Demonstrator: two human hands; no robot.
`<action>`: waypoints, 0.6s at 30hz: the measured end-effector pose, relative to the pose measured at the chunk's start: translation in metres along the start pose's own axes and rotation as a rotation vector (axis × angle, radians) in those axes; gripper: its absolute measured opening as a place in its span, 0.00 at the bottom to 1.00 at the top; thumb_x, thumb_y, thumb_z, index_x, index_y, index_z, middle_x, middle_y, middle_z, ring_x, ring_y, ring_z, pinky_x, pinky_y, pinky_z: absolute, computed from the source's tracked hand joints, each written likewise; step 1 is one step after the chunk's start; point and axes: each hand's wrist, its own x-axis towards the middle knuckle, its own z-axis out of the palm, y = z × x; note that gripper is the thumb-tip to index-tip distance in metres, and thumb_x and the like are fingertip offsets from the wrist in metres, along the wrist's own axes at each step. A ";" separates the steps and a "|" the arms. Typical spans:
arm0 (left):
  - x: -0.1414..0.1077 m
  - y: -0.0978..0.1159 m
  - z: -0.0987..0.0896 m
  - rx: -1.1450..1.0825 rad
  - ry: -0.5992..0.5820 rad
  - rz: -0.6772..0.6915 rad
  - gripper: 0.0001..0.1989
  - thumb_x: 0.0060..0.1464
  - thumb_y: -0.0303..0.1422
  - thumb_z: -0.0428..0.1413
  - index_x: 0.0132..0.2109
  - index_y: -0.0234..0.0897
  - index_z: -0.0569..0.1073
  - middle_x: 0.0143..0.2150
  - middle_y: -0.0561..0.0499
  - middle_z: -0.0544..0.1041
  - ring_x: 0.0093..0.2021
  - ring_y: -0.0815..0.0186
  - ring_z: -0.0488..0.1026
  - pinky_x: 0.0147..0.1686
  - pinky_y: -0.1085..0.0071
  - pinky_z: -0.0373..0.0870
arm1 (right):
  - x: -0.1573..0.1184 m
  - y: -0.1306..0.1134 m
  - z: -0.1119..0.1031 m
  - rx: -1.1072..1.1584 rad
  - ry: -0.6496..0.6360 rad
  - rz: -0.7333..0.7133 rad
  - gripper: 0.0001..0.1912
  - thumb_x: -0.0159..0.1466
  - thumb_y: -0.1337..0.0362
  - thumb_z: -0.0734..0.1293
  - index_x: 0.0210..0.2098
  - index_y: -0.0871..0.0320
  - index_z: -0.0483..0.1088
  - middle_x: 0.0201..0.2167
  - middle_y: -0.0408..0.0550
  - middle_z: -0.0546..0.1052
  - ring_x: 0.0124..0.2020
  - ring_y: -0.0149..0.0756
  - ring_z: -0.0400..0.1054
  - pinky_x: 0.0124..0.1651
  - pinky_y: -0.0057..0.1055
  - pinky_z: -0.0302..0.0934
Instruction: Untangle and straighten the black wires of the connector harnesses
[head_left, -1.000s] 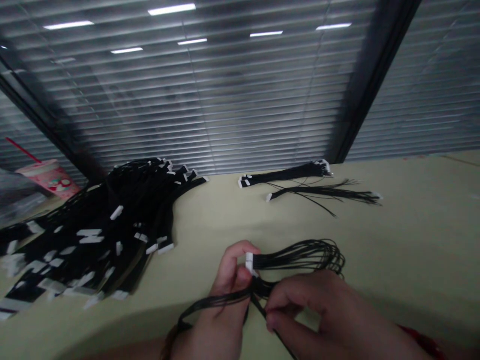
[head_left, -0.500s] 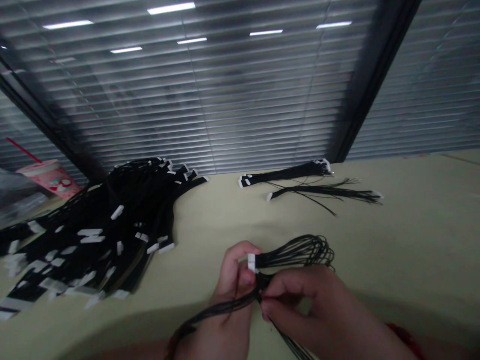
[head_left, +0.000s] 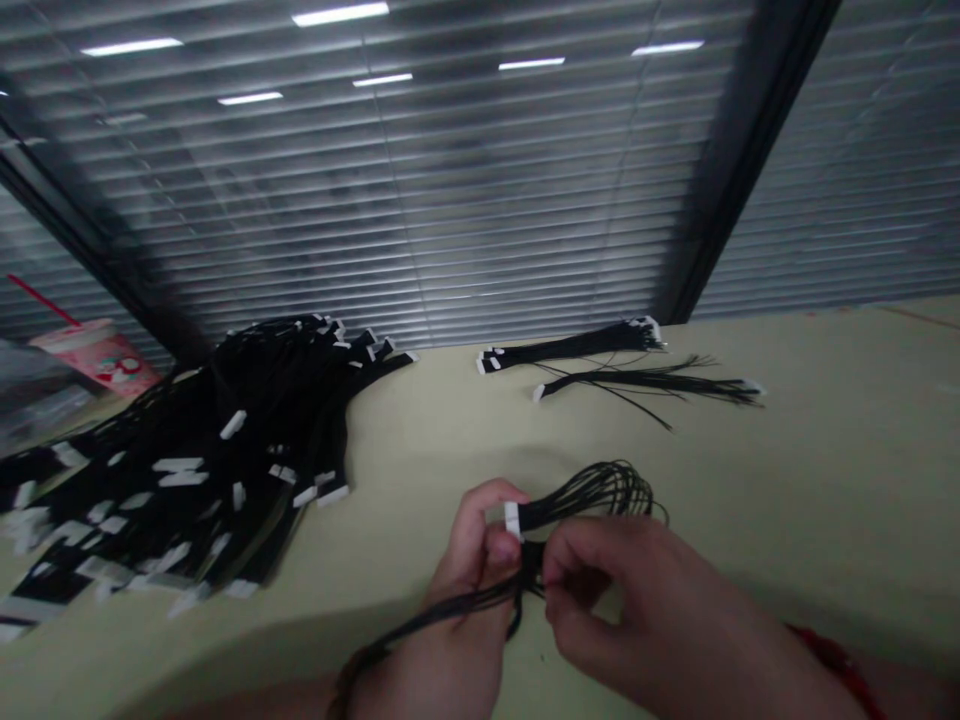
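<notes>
As we look forward and down across the room, slatted window blinds (head_left: 420, 200) fill the top of the view, split by a dark frame (head_left: 750, 150). Below them runs a pale green worktop (head_left: 787, 500). On its left side lies a big heap of black wire bundles (head_left: 187, 480), with white connector ends scattered through it. At the far left stand a pink paper cup (head_left: 97, 355) with a red straw, its print too small and blurred for us to read any writing, and a blurred grey shape (head_left: 37, 390) we cannot name. Two thinner wire bundles (head_left: 570, 342) lie toward the back, well apart from the heap. Near the front, the person's left hand (head_left: 465, 575) has a closed grip on a white connector (head_left: 512, 519), with a loop of black wires (head_left: 600, 490) fanning out behind it. The right hand (head_left: 637, 600) is closed too, its fingertips (head_left: 555, 585) pinching the wires just below the connector. More wires trail across the left wrist, and a red string (head_left: 832, 660) circles the right wrist.
</notes>
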 end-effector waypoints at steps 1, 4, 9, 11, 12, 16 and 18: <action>0.000 0.000 0.000 0.006 -0.004 -0.014 0.11 0.64 0.44 0.41 0.43 0.43 0.58 0.24 0.58 0.56 0.22 0.70 0.51 0.20 0.74 0.49 | 0.001 0.000 -0.001 0.019 -0.028 0.026 0.07 0.51 0.72 0.60 0.24 0.57 0.68 0.21 0.39 0.72 0.24 0.28 0.63 0.28 0.24 0.52; -0.002 0.002 0.000 0.028 0.002 -0.059 0.13 0.62 0.46 0.41 0.44 0.43 0.59 0.23 0.58 0.55 0.21 0.70 0.50 0.20 0.73 0.48 | 0.007 0.000 -0.006 0.118 -0.128 0.076 0.07 0.49 0.72 0.60 0.23 0.59 0.69 0.20 0.40 0.69 0.23 0.26 0.59 0.26 0.23 0.49; -0.003 0.003 0.001 0.050 0.008 -0.090 0.15 0.61 0.49 0.41 0.46 0.44 0.59 0.22 0.59 0.52 0.21 0.70 0.48 0.20 0.72 0.45 | 0.010 0.003 -0.015 0.259 -0.312 0.151 0.11 0.54 0.69 0.58 0.24 0.60 0.72 0.16 0.38 0.62 0.20 0.24 0.53 0.23 0.23 0.46; -0.003 0.002 0.001 0.034 0.003 -0.067 0.14 0.62 0.48 0.41 0.45 0.43 0.58 0.22 0.59 0.52 0.20 0.70 0.47 0.20 0.72 0.44 | 0.009 0.003 -0.018 0.271 -0.323 0.157 0.13 0.56 0.68 0.57 0.25 0.60 0.72 0.16 0.39 0.63 0.20 0.25 0.53 0.24 0.23 0.47; -0.003 0.001 0.002 0.026 -0.004 -0.061 0.14 0.62 0.47 0.41 0.46 0.43 0.58 0.22 0.59 0.54 0.20 0.70 0.48 0.20 0.72 0.44 | 0.007 0.003 -0.018 0.261 -0.309 0.146 0.12 0.57 0.68 0.57 0.24 0.60 0.72 0.17 0.39 0.64 0.20 0.25 0.54 0.24 0.23 0.47; -0.004 0.000 0.000 0.026 0.003 -0.042 0.13 0.63 0.44 0.41 0.49 0.43 0.58 0.23 0.58 0.57 0.22 0.70 0.51 0.21 0.73 0.47 | 0.005 0.002 -0.018 0.171 -0.222 0.052 0.11 0.57 0.70 0.58 0.21 0.60 0.67 0.18 0.38 0.66 0.21 0.25 0.56 0.24 0.23 0.47; -0.005 0.003 -0.002 0.077 0.056 -0.039 0.13 0.63 0.44 0.43 0.49 0.43 0.60 0.24 0.58 0.57 0.24 0.69 0.52 0.22 0.73 0.49 | 0.005 0.001 -0.017 0.136 -0.205 0.004 0.11 0.56 0.71 0.58 0.21 0.60 0.67 0.18 0.37 0.66 0.21 0.24 0.57 0.24 0.22 0.48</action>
